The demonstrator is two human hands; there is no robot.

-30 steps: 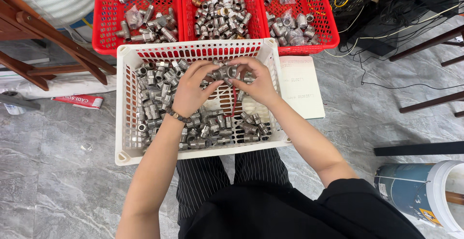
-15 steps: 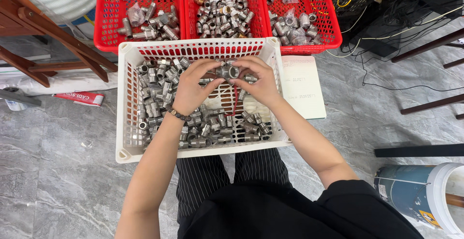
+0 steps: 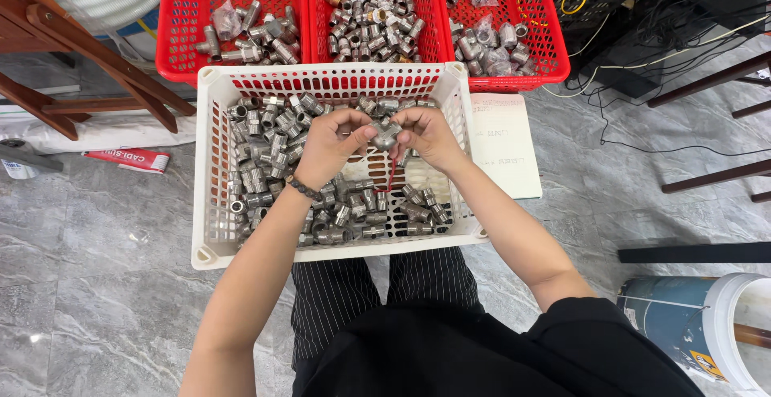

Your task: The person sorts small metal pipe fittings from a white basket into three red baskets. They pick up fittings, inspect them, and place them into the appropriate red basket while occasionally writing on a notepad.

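Evidently early going: both hands, left hand (image 3: 325,146) and right hand (image 3: 426,136), pinch one metal tee fitting (image 3: 385,132) above the white basket (image 3: 210,204) (plenty of loose fittings (image 3: 257,168) left inside).

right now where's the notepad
Head view: the notepad lies on the floor, right of the white basket, just below the rightmost red basket.

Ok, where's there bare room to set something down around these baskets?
Bare grey floor lies left of the white basket, and more between the notepad and the bucket. Inside the basket only a small patch under the right hand is bare. The red baskets are crowded with fittings.
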